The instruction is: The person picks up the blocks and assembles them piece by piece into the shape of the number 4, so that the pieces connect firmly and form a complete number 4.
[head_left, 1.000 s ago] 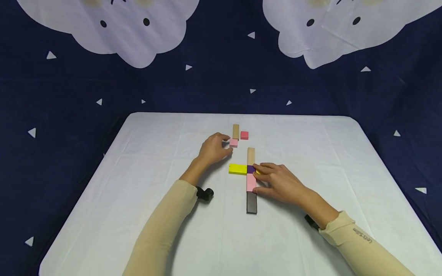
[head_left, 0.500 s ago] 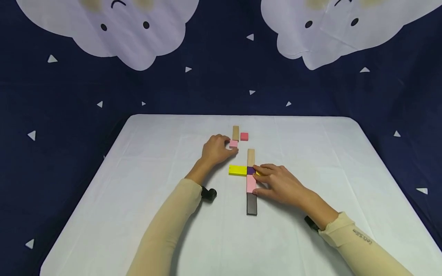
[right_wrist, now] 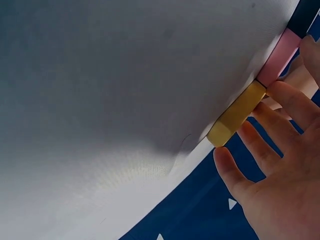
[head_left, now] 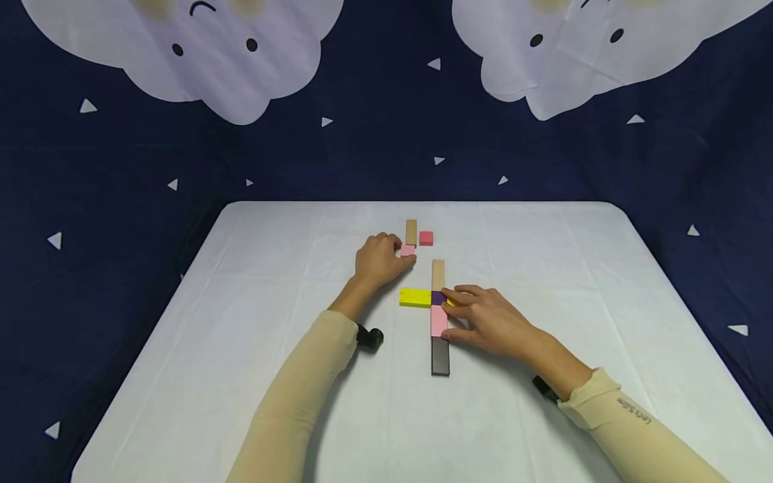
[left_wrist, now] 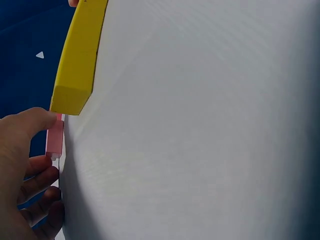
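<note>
At the back of the white table my left hand point(head_left: 380, 260) pinches a small pink block point(head_left: 407, 250) between thumb and fingers. In the left wrist view that pink block point(left_wrist: 54, 137) shows past the thumb. My right hand point(head_left: 489, 318) rests its fingers on a flat cross of blocks. It has a purple block point(head_left: 437, 298) at the centre, a wooden block point(head_left: 438, 274) behind, a pink rectangular block point(head_left: 439, 322) and a dark grey block point(head_left: 440, 355) in front, and a yellow block point(head_left: 415, 297) to the left. The right-hand yellow block point(right_wrist: 237, 112) lies mostly beneath my fingers.
Behind the small pink block lies a tan wooden block point(head_left: 411, 232). To its right is a red block point(head_left: 426, 238). The white-covered table point(head_left: 181, 376) ends at a dark blue curtain point(head_left: 386, 154) printed with clouds and triangles.
My left hand has moved slightly right, and its thumb has closed in against the front of the small pink block. The right hand stays on the cross.
</note>
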The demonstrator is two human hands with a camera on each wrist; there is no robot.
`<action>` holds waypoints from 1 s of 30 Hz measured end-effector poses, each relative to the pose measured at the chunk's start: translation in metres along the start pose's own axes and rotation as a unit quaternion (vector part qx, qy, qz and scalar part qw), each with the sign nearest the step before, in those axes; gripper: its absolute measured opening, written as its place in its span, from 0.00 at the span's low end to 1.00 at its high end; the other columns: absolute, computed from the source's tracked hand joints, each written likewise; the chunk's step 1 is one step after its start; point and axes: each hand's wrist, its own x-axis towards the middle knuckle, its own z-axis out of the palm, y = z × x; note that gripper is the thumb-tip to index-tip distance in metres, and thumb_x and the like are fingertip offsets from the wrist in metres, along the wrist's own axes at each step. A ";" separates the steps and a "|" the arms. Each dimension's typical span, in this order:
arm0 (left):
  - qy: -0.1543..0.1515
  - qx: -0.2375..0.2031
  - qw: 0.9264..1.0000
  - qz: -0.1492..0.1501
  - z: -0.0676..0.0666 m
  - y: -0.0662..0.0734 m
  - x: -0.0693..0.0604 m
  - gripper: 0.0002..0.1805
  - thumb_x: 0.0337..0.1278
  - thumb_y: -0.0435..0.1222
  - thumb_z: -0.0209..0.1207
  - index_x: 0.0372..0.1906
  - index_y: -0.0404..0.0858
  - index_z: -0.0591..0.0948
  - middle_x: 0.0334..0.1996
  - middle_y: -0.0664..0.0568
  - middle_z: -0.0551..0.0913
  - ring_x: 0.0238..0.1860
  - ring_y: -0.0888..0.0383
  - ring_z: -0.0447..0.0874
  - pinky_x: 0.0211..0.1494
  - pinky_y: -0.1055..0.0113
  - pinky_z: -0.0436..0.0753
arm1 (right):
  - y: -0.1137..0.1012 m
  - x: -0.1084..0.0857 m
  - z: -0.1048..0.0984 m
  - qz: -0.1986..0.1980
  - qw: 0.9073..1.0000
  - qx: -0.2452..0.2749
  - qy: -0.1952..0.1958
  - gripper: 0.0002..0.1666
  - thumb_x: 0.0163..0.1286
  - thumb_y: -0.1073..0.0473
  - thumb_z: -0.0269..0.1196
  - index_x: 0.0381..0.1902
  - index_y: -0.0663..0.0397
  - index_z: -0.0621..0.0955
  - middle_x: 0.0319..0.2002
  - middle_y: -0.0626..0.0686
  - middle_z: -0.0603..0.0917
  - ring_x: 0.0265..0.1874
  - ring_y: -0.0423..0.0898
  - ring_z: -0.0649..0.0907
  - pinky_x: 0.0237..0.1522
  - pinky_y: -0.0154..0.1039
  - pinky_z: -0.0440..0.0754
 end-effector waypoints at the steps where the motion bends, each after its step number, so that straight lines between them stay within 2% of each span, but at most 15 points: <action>1: 0.000 0.001 1.000 -0.001 0.000 0.000 0.000 0.28 0.48 0.59 0.61 0.46 0.42 0.84 0.36 0.55 0.81 0.40 0.55 0.77 0.40 0.58 0.78 | 0.000 0.000 0.000 0.001 1.000 0.002 -0.002 0.35 0.61 0.34 0.63 0.58 0.50 0.81 0.65 0.53 0.73 0.63 0.54 0.70 0.55 0.56 0.70; 7: -0.005 -0.005 1.000 -0.001 -0.001 -0.002 -0.001 0.25 0.48 0.55 0.61 0.46 0.42 0.85 0.35 0.55 0.80 0.39 0.56 0.77 0.40 0.59 0.78 | -0.001 0.000 0.001 0.008 1.000 0.004 -0.006 0.36 0.61 0.33 0.63 0.58 0.50 0.81 0.65 0.52 0.72 0.63 0.53 0.69 0.55 0.55 0.70; 14: -0.014 -0.037 0.999 0.020 -0.005 -0.008 -0.003 0.24 0.47 0.53 0.64 0.47 0.42 0.85 0.36 0.55 0.80 0.38 0.58 0.75 0.41 0.61 0.77 | -0.001 0.000 -0.001 0.005 1.000 -0.001 -0.007 0.36 0.61 0.34 0.63 0.58 0.50 0.81 0.65 0.52 0.72 0.63 0.53 0.70 0.55 0.55 0.70; 22: -0.030 -0.060 0.996 0.052 -0.016 -0.014 -0.015 0.24 0.47 0.53 0.65 0.45 0.42 0.85 0.37 0.55 0.82 0.38 0.59 0.75 0.43 0.62 0.76 | -0.001 -0.002 0.000 0.005 1.000 0.002 -0.006 0.36 0.61 0.34 0.63 0.58 0.50 0.81 0.65 0.52 0.72 0.63 0.53 0.70 0.55 0.55 0.70; 30: -0.034 -0.065 0.996 0.053 -0.025 -0.024 -0.028 0.25 0.48 0.54 0.66 0.46 0.41 0.85 0.41 0.55 0.82 0.39 0.58 0.75 0.44 0.61 0.76 | 0.000 -0.001 0.000 0.000 1.000 0.005 -0.003 0.35 0.62 0.35 0.63 0.59 0.50 0.80 0.66 0.53 0.72 0.64 0.54 0.69 0.55 0.55 0.70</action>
